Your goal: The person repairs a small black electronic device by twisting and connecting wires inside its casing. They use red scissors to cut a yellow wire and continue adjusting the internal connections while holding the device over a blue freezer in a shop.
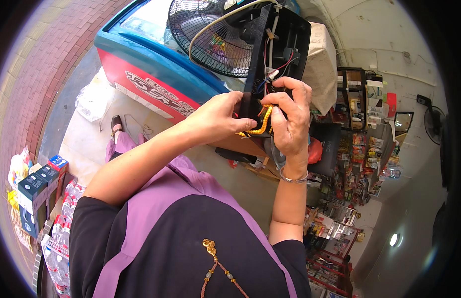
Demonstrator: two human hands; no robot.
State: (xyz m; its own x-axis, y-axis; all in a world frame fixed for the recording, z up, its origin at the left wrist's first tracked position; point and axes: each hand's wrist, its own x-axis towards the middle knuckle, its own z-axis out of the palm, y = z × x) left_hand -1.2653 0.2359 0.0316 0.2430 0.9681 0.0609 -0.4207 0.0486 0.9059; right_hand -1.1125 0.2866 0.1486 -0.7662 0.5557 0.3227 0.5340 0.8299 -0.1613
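Large white lettering (pixel 156 92), on red chest panel (pixel 114 64)

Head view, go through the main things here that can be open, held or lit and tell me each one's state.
Black housing: open, inner wires exposed.
Yellow ribbed cord: curved, at right hand's fingers.
Left hand: against the housing.
Caged fan: cannot tell whether spinning.
Chest freezer: lid position unclear.
Round lamp: lit.

Casing (pixel 285 39): near end btwn our L hand (pixel 210 116) & R hand (pixel 292 116)
Fan (pixel 220 42) L of it, over freezer (pixel 156 69); boxes (pixel 37 186) & bottles (pixel 57 263) to our far L, shelves (pixel 364 89) R.
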